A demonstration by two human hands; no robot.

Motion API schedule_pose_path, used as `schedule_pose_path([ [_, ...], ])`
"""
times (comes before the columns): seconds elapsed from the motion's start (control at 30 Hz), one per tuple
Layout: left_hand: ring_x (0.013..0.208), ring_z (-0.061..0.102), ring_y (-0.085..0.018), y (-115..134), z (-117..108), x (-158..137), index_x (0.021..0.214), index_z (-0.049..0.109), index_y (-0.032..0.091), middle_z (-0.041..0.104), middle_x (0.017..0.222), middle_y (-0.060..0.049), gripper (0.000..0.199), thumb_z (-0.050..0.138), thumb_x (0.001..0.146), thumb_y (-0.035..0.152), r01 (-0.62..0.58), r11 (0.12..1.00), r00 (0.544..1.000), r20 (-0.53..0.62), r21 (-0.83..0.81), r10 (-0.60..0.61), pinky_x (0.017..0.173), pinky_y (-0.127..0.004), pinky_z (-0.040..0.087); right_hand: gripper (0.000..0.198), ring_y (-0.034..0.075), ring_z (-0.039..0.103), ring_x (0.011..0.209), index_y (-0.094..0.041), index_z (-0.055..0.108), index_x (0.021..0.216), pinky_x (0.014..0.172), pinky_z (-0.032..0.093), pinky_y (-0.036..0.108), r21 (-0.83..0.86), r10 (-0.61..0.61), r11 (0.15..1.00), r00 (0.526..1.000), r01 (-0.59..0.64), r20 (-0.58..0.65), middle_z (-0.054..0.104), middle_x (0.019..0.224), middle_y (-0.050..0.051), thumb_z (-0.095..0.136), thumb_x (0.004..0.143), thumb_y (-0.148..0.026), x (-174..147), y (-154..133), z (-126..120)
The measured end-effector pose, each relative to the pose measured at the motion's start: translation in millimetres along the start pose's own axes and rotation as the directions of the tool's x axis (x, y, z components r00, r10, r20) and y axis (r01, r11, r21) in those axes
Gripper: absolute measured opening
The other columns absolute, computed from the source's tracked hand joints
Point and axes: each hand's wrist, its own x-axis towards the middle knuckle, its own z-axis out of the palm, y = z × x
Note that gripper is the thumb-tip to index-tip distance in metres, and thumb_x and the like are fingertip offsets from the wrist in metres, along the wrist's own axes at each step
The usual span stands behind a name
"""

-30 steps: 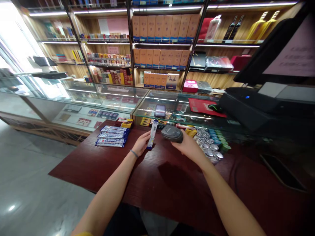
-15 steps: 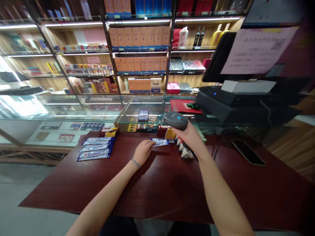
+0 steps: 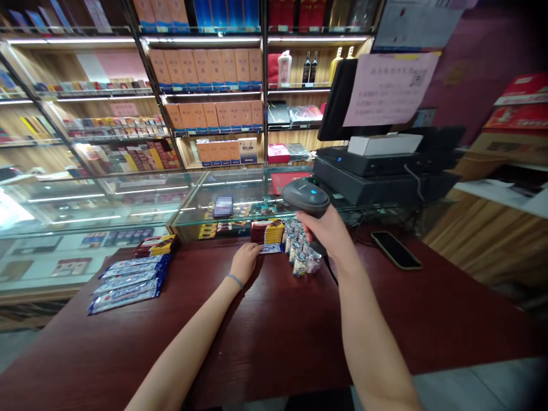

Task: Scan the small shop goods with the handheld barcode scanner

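My left hand [image 3: 245, 264] rests on the dark red tabletop, fingers closed on the near end of a slim blue and white packet [image 3: 271, 249]. My right hand [image 3: 329, 231] grips a black barcode scanner [image 3: 305, 197] by its handle, above the table, with a blue light showing on its top. Under the scanner stand several small lidded jars [image 3: 301, 264], partly hidden by it. Behind the packet lies a row of yellow and dark red packs [image 3: 269, 231]. Several more blue and white packets [image 3: 128, 281] lie fanned at the left.
Another stack of yellow and red packs [image 3: 158, 245] sits at the table's far left. A phone [image 3: 396, 250] lies at the right. Beyond the table run a glass display counter [image 3: 192, 197] and a monitor [image 3: 338, 100] with a paper sheet. The scanner's cable [image 3: 331, 270] trails down.
The view has swung to the right, bringing red boxes into sight. The scanner has shifted slightly right of the yellow packs, showing more of the jars. My left hand stays at the packet.
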Motion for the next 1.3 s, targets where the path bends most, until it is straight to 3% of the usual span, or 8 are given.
schedule_pose_path([
  [0.4,0.109,0.063,-0.025,-5.6,9.5,-2.1,0.12,0.072,0.02,0.072,0.115,-0.011,0.04,0.052,0.089,0.003,0.003,0.999,1.0,-0.028,-0.032,-0.003,0.101,-0.043,0.052,0.024,0.013,0.048,0.035,-0.027,0.049,0.08,0.037,0.041,0.027,-0.003,0.015,1.0,1.0,-0.015,-0.02,0.053,0.048,-0.007,0.071,0.079,-0.036,3.5,2.8,-4.2],
  [0.73,0.118,0.06,-0.026,-1.3,-3.2,-5.4,0.129,0.066,0.023,0.066,0.125,-0.012,0.038,0.057,0.093,0.014,0.038,0.996,0.993,-0.108,-0.085,-0.047,0.106,-0.045,0.05,0.021,0.013,0.048,0.036,-0.025,0.055,0.082,0.038,0.04,0.026,-0.004,0.019,1.0,1.0,-0.019,-0.009,0.054,0.051,-0.005,0.072,0.079,-0.037,-1.0,-0.7,6.5],
  [0.93,0.124,0.057,-0.028,-15.3,-44.4,-29.4,0.134,0.062,0.022,0.062,0.131,-0.013,0.042,0.058,0.092,0.015,0.052,0.998,0.992,-0.114,-0.02,-0.054,0.109,-0.047,0.048,0.025,0.015,0.048,0.038,-0.026,0.054,0.076,0.04,0.04,0.029,0.001,0.022,1.0,0.998,-0.023,0.055,0.054,0.048,-0.005,0.073,0.077,-0.041,-12.1,-5.2,35.8],
  [1.17,0.124,0.056,-0.027,-54.5,-117.5,-100.6,0.134,0.061,0.022,0.061,0.132,-0.012,0.043,0.055,0.093,0.013,0.161,0.978,0.978,-0.156,0.136,-0.139,0.109,-0.045,0.048,0.026,0.019,0.054,0.041,-0.025,0.057,0.066,0.047,0.045,0.032,-0.163,-0.027,0.985,0.981,0.059,0.19,0.056,0.044,-0.001,0.071,0.079,-0.044,-27.8,-1.0,72.0],
  [1.3,0.123,0.056,-0.027,-81.8,-151.7,-146.8,0.134,0.06,0.022,0.06,0.133,-0.012,0.039,0.054,0.095,0.016,0.236,0.944,0.963,-0.188,0.232,-0.194,0.107,-0.045,0.049,0.023,0.019,0.053,0.039,-0.025,0.061,0.07,0.044,0.043,0.031,-0.169,-0.087,0.978,0.971,0.126,0.223,0.055,0.042,-0.002,0.07,0.078,-0.044,-37.1,3.7,93.1],
])
